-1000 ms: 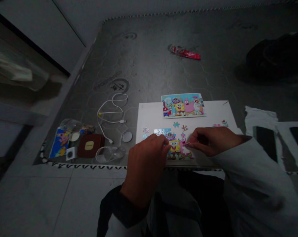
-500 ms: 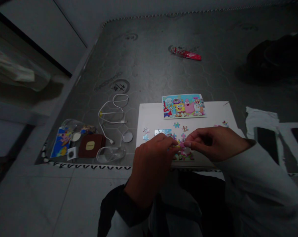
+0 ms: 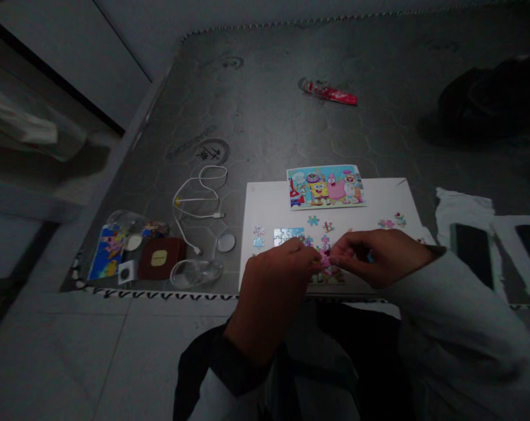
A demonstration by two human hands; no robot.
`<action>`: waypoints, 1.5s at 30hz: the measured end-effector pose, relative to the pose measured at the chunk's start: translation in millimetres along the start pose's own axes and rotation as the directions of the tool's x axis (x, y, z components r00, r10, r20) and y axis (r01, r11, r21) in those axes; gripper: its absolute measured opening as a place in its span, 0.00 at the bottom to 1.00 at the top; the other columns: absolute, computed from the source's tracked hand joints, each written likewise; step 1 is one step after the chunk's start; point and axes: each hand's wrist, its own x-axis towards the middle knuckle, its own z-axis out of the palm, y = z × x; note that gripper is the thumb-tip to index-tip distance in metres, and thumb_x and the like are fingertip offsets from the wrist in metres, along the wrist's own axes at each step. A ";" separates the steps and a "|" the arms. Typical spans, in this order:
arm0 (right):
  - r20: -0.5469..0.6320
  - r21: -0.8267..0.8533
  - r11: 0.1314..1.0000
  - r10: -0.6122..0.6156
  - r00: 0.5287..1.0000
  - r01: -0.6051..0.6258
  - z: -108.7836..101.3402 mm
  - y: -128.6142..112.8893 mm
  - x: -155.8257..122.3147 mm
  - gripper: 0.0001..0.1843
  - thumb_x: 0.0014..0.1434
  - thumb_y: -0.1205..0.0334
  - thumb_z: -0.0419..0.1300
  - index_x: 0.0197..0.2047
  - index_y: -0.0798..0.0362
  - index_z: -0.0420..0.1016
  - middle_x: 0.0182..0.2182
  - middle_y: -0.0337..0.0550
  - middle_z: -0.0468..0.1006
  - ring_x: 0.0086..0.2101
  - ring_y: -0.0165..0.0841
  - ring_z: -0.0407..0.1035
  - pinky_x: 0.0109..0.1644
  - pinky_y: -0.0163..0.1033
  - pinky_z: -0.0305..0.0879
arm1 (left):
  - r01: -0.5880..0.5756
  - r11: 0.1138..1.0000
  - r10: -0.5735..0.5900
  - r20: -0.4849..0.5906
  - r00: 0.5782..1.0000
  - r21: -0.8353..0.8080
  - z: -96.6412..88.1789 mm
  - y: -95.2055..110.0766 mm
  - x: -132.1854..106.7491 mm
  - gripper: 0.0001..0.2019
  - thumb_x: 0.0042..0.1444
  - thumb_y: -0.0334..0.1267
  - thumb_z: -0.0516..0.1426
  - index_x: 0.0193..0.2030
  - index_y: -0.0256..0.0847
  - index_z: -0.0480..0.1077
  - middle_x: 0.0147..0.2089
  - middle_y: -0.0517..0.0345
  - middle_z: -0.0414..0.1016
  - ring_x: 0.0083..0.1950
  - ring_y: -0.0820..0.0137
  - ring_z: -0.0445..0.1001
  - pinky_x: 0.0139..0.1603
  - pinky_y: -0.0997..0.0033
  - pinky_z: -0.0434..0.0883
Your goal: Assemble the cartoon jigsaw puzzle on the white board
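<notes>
A white board [image 3: 269,210] lies on a grey mat, with a cartoon reference picture [image 3: 325,186] at its far edge. Near the board's front edge sits a partly joined jigsaw section [image 3: 330,273], mostly hidden by my hands. My left hand [image 3: 271,289] and my right hand [image 3: 379,257] meet fingertip to fingertip over it, both pinched on a small pink puzzle piece [image 3: 325,259]. Loose pieces [image 3: 313,220] lie scattered between the picture and my hands, and a joined pale blue strip [image 3: 286,235] lies just left of my left fingertips.
Left of the board lie a white cable [image 3: 199,199], a round lid [image 3: 226,242], a clear plastic container [image 3: 195,273], a brown case [image 3: 159,258] and a colourful bag [image 3: 105,257]. A red wrapper [image 3: 330,93] lies far back. Dark clothing [image 3: 488,105] sits at the right.
My left hand moved right from the jigsaw's left side and met my right hand. Both hands now pinch the pink piece together over the joined section.
</notes>
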 end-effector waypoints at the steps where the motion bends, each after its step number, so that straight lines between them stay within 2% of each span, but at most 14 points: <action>1: -0.006 0.000 1.000 -0.001 1.000 0.001 0.9 1.6 0.3 0.08 0.52 0.53 0.63 0.28 0.45 0.80 0.23 0.34 0.80 0.23 0.28 0.70 0.27 0.34 0.59 | -0.006 1.000 0.006 0.003 1.000 0.022 -0.3 0.9 0.4 0.08 0.65 0.46 0.57 0.41 0.48 0.75 0.41 0.63 0.79 0.38 0.71 0.77 0.32 0.72 0.64; 5: -0.001 -0.014 1.000 0.025 1.000 -0.025 2.0 4.2 0.7 0.07 0.52 0.53 0.63 0.30 0.45 0.81 0.25 0.34 0.81 0.25 0.29 0.72 0.29 0.34 0.60 | -0.007 0.997 0.006 0.023 1.000 0.071 -2.1 6.3 1.5 0.09 0.65 0.46 0.57 0.39 0.47 0.74 0.40 0.63 0.78 0.36 0.70 0.76 0.28 0.70 0.61; 10: 0.037 -0.031 0.998 0.053 0.998 -0.052 1.2 2.9 2.4 0.06 0.53 0.54 0.63 0.29 0.45 0.80 0.24 0.33 0.81 0.24 0.28 0.72 0.30 0.34 0.61 | -0.028 0.995 0.026 0.026 0.999 0.093 -1.2 10.0 1.0 0.05 0.64 0.43 0.58 0.38 0.47 0.73 0.39 0.64 0.77 0.35 0.69 0.75 0.26 0.69 0.57; 23: 0.059 -0.079 0.997 0.010 0.998 -0.005 -0.9 4.0 -6.5 0.05 0.56 0.59 0.61 0.33 0.44 0.80 0.25 0.31 0.80 0.24 0.26 0.70 0.31 0.33 0.58 | -0.046 0.987 0.039 0.053 0.998 0.155 3.7 9.1 3.6 0.01 0.62 0.35 0.60 0.38 0.46 0.72 0.38 0.64 0.76 0.33 0.70 0.74 0.25 0.68 0.50; 29: 0.100 -0.110 0.994 0.020 0.995 -0.009 1.3 8.8 -0.1 0.06 0.56 0.54 0.63 0.32 0.44 0.80 0.24 0.31 0.80 0.25 0.27 0.70 0.30 0.34 0.57 | -0.022 0.988 0.019 0.018 1.000 0.151 8.9 8.1 3.9 0.01 0.63 0.38 0.59 0.40 0.46 0.73 0.40 0.63 0.77 0.34 0.69 0.75 0.26 0.69 0.54; 32: 0.128 -0.135 0.990 0.062 0.990 -0.044 2.5 11.2 3.7 0.06 0.56 0.54 0.63 0.32 0.44 0.80 0.24 0.31 0.79 0.26 0.28 0.71 0.30 0.34 0.57 | 0.003 0.990 -0.001 -0.011 1.000 0.139 10.7 7.7 4.0 0.06 0.61 0.43 0.62 0.39 0.45 0.72 0.39 0.63 0.77 0.34 0.67 0.75 0.26 0.68 0.56; 35: 0.149 -0.142 0.988 0.084 0.985 -0.063 3.7 11.5 6.3 0.08 0.57 0.53 0.62 0.32 0.45 0.80 0.24 0.32 0.80 0.26 0.28 0.71 0.31 0.34 0.58 | 0.016 0.992 -0.016 0.003 1.000 0.125 11.4 8.3 4.8 0.09 0.58 0.45 0.64 0.38 0.44 0.72 0.39 0.62 0.77 0.34 0.67 0.75 0.27 0.68 0.57; 40: 0.098 -0.148 0.985 0.106 0.990 -0.091 1.3 7.2 7.3 0.07 0.55 0.54 0.64 0.30 0.45 0.80 0.24 0.33 0.79 0.26 0.28 0.70 0.30 0.34 0.57 | 0.036 0.995 -0.034 -0.015 0.999 0.094 11.5 8.3 5.5 0.10 0.57 0.46 0.65 0.40 0.45 0.72 0.39 0.63 0.78 0.36 0.66 0.76 0.28 0.68 0.59; 45: 0.068 -0.067 0.990 0.131 0.989 -0.126 -4.6 1.0 4.9 0.08 0.56 0.53 0.64 0.31 0.45 0.81 0.25 0.34 0.79 0.25 0.28 0.69 0.32 0.35 0.59 | 0.039 0.998 -0.037 -0.039 0.999 0.054 11.7 6.6 4.6 0.09 0.59 0.46 0.63 0.40 0.45 0.72 0.41 0.63 0.78 0.38 0.67 0.77 0.30 0.69 0.62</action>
